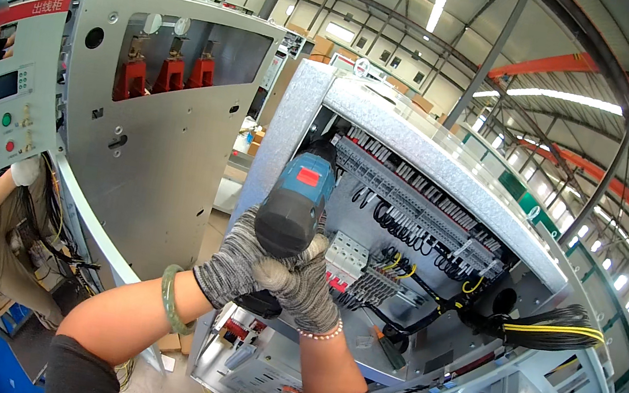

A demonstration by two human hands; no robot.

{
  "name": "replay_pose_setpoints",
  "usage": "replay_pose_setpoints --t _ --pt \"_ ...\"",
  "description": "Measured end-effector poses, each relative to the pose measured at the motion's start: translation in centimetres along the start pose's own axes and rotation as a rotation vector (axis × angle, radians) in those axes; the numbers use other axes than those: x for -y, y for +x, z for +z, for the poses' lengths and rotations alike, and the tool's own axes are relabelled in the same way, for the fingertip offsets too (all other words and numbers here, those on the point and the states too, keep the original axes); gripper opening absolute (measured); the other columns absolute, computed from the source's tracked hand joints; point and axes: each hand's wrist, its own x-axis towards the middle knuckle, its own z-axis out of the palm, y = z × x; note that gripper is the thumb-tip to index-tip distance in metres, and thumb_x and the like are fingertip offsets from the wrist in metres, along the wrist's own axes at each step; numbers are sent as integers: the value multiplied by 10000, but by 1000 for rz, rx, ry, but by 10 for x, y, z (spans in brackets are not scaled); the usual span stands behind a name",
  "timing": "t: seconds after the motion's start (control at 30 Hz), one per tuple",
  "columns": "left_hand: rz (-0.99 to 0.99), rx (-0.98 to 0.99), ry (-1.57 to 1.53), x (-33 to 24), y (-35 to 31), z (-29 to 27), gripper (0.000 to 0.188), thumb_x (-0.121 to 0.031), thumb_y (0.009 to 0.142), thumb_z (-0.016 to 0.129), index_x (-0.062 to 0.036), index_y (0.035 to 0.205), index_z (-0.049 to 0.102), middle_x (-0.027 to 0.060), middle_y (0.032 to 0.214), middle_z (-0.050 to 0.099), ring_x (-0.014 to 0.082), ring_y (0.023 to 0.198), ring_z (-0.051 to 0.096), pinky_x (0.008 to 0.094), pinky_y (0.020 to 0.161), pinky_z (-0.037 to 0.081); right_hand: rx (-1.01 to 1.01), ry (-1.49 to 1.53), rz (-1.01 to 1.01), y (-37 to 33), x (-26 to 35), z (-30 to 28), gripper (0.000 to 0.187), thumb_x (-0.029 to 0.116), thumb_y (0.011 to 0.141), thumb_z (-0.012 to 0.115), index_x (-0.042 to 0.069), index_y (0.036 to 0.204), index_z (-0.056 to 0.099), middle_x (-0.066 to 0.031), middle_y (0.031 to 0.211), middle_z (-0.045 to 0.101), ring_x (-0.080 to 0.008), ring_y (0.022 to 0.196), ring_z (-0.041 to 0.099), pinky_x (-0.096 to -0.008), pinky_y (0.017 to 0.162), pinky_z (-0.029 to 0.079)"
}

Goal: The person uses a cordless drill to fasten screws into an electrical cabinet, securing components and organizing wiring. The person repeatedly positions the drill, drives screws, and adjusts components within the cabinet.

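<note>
Both my hands wear grey striped knit gloves and are closed around a blue and black cordless drill [293,205] with a red patch on its back. My left hand [234,262], below a green bangle, wraps the handle from the left. My right hand [305,285], above a beaded bracelet, presses against it from the right, its fingers partly overlapping the left glove. The drill points away into the upper left of an open metal electrical cabinet [293,124]; its tip is hidden. Beside the hands sit white circuit breakers [346,257] and a row of terminal blocks [383,284].
A screwdriver [389,348] lies on the cabinet's lower edge. A thick black cable bundle [555,328] juts out at right. Left stands another grey cabinet [159,149] with red insulators and an open control-panel door [4,93]; a co-worker's gloved hand [25,171] is behind it.
</note>
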Motion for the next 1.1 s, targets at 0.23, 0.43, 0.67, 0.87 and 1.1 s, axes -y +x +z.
replay_pose_setpoints --t 0.23,0.43,0.67,0.87,1.1 --pt "-46 1 429 -28 -10 12 445 -349 843 680 -47 1141 545 136 1014 611 280 945 604 370 839 496 -20 -684 -95 -6 45 -82 616 346 699 801 19 1180 596 -163 1183 597 -301 1095 575 -411 959 437" --pt "192 13 702 -1 -7 16 383 -367 829 696 -45 1006 588 124 893 616 310 833 607 399 756 503 -304 -1727 -564 58 40 -121 471 275 700 766 131 1131 642 -110 1126 615 -324 1051 559 -478 928 413" --pt "-57 135 5 7 -16 10 405 -356 896 597 -89 1185 502 103 1096 567 250 1027 561 372 931 455 -247 -1738 -627 68 20 -133 537 279 648 786 153 1149 639 -92 1132 617 -316 1078 554 -499 930 398" --pt "-208 96 -385 4 -21 11 453 -349 897 596 -107 1257 466 92 1182 550 227 1083 551 360 975 447 -273 -1797 -642 70 17 -129 534 281 643 789 145 1139 648 -100 1148 617 -313 1080 564 -481 933 410" --pt "-673 -75 -858 -13 -19 10 462 -429 964 471 -132 1316 426 79 1253 520 204 1135 532 355 1018 433 -220 -1792 -735 73 22 -130 561 242 647 802 117 1169 638 -100 1015 610 -295 925 580 -426 800 460"
